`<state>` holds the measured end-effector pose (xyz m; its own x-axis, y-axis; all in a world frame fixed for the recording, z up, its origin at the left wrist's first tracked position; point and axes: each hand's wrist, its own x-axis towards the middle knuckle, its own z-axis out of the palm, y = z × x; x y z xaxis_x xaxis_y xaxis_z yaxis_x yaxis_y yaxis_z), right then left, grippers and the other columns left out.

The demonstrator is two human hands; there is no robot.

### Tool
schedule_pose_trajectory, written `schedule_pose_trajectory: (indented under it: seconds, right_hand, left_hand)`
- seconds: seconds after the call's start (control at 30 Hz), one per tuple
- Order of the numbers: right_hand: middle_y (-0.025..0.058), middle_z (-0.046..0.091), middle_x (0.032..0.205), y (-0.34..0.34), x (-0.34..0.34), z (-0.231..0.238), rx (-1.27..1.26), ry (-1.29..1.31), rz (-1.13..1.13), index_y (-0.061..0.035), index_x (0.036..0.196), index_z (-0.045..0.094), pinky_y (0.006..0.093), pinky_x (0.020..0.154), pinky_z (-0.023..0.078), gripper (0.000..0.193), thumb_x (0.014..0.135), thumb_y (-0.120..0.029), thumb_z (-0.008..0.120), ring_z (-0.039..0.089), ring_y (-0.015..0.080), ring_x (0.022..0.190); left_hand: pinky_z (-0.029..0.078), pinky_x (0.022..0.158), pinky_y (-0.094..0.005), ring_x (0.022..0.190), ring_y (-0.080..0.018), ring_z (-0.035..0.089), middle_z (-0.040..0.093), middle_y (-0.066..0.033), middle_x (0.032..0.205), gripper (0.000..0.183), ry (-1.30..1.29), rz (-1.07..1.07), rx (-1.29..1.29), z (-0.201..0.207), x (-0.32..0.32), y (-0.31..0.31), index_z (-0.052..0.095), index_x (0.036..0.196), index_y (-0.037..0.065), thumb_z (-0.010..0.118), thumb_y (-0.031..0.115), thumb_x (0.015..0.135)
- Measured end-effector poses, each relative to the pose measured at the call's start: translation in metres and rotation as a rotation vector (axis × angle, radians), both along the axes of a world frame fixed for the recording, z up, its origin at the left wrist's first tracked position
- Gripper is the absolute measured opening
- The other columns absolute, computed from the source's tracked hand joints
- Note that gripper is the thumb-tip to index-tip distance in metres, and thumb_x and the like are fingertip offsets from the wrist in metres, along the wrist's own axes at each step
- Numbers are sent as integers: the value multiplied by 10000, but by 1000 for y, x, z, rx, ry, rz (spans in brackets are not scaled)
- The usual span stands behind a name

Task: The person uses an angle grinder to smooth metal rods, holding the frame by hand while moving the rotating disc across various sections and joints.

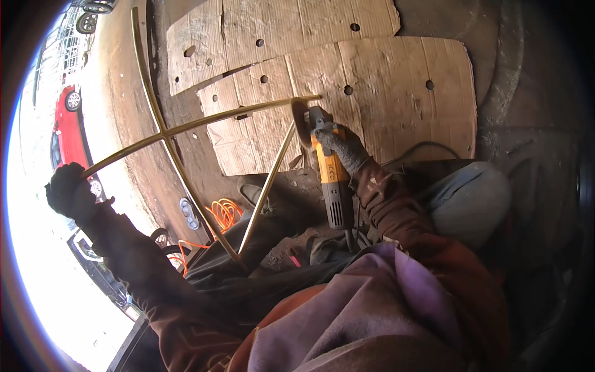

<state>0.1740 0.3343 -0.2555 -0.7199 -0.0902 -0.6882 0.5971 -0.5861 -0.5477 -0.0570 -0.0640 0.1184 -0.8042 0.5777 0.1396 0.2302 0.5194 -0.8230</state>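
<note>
My gloved right hand (344,150) is wrapped round a yellow and grey angle grinder (330,170), near its head. The round disc (300,121) of the grinder lies against a brass-coloured metal frame (214,119) made of crossed bars, close to the far right end of one bar and the top of a slanting bar. Out at the left, my gloved left hand (69,191) is closed on the left end of that same bar. The frame's lower corner rests by my legs. Whether the disc is spinning cannot be made out.
Two flattened cardboard sheets (396,111) with holes lie on the floor ahead. An orange coiled hose (224,214) sits left of my legs, beside a grey-white object (188,213). A dark cord (427,144) curves at the right. Outside at the left stands a red car (71,127).
</note>
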Motion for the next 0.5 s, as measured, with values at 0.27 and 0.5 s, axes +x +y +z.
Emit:
schedule_pose_trajectory:
  seconds: [0.27, 0.5]
  right_hand:
    - [26, 671, 961, -8, 3, -9, -63, 53, -96, -79, 1126, 650, 270, 765, 505, 348, 844, -272, 718, 628, 129, 858]
    - [79, 654, 988, 22, -12, -23, -457, -155, -115, -136, 1142, 602, 350, 597, 569, 268, 893, -222, 653, 663, 212, 733]
  left_hand:
    - [447, 564, -324, 654, -196, 597, 591, -37, 684, 78, 10, 190, -197, 1, 19, -3, 631, 689, 116, 597, 53, 719]
    - [426, 504, -328, 585, -243, 557, 536, -131, 626, 192, 27, 111, 396, 22, 27, -8, 540, 621, -29, 524, 21, 806]
